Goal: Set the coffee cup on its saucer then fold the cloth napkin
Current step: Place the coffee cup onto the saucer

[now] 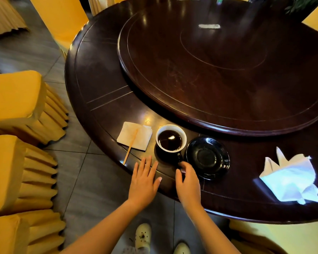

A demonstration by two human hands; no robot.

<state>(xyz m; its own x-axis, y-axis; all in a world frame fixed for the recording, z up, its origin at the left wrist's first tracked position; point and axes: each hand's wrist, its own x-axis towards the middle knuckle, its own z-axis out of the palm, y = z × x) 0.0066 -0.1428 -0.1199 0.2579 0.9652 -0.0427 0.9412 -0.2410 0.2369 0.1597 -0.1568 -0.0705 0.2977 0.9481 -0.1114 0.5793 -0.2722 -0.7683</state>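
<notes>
A black coffee cup [170, 143] with a white inside, full of dark coffee, stands on the dark round table [103, 92] near its front edge. Just right of it lies the empty black saucer [207, 157], apart from the cup. My right hand [187, 182] reaches the cup's handle, fingers curled at it. My left hand [144, 177] rests flat on the table edge, left of the cup. A crumpled white cloth napkin [290, 177] lies at the far right.
A folded paper napkin [135, 135] with a wooden stir stick [130, 146] across it lies left of the cup. A large raised turntable [218, 66] fills the table's middle. Yellow-covered chairs [15, 99] stand at the left.
</notes>
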